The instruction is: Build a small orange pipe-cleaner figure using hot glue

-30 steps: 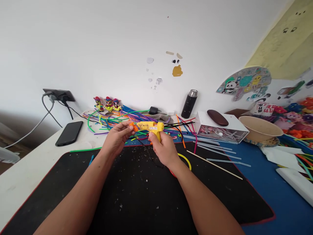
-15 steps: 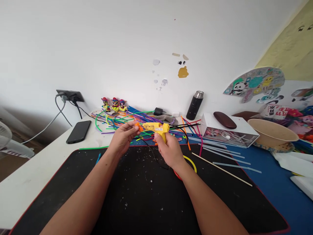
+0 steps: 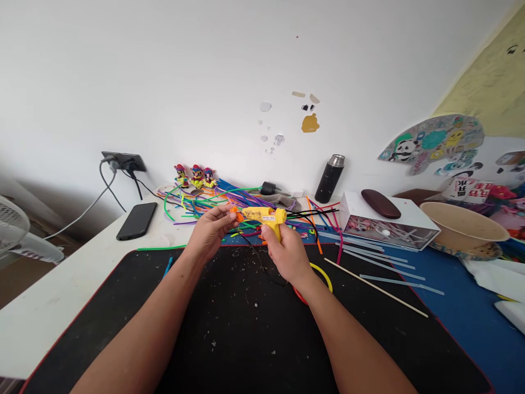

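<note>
My right hand (image 3: 285,249) is wrapped around the handle of a yellow hot glue gun (image 3: 258,214), whose nozzle points left. Between the fingertips of my left hand (image 3: 211,232) is a small orange piece (image 3: 237,214), pinched right at the gun's tip; whether the two touch I cannot tell. The gun's dark cord (image 3: 258,257) trails onto the black mat below. Behind both hands lies a heap of coloured pipe cleaners (image 3: 233,191). A yellow ring (image 3: 324,273) lies partly under my right forearm.
On the left are a phone (image 3: 136,221), a wall socket (image 3: 123,161) and a fan (image 3: 24,235). Three small figures (image 3: 196,176) stand by the wall. To the right are a black flask (image 3: 330,179), glue sticks (image 3: 394,262), a wooden stick (image 3: 377,287), a white box (image 3: 414,216) and a beige bowl (image 3: 463,221).
The whole view has shifted slightly, so everything appears a little to the right. Both hands keep their hold, with the orange piece still at the glue gun's tip.
</note>
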`<state>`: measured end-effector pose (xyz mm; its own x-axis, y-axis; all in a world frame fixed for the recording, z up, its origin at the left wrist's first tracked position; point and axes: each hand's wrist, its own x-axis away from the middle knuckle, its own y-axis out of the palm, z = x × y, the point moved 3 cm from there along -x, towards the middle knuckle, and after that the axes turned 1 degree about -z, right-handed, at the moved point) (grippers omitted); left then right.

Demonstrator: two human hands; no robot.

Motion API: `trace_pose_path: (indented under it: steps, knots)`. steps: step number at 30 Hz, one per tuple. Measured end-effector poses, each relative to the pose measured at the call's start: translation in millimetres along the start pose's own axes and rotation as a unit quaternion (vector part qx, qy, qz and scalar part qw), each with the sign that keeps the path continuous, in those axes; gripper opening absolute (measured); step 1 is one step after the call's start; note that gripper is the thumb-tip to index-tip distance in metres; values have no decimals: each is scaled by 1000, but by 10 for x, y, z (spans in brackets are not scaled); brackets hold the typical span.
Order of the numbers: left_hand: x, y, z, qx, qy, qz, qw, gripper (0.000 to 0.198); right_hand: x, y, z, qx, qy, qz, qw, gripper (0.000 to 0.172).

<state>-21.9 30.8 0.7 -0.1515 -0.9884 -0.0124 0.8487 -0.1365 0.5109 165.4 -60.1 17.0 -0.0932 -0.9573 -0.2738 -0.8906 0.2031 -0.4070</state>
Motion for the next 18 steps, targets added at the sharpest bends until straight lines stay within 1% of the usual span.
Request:
trace_pose_path:
  steps: [18]
  knots:
    - [15,21,-21,-9,-1,-19,1000,46,-8,2,-8,21,2,-5,1000,45]
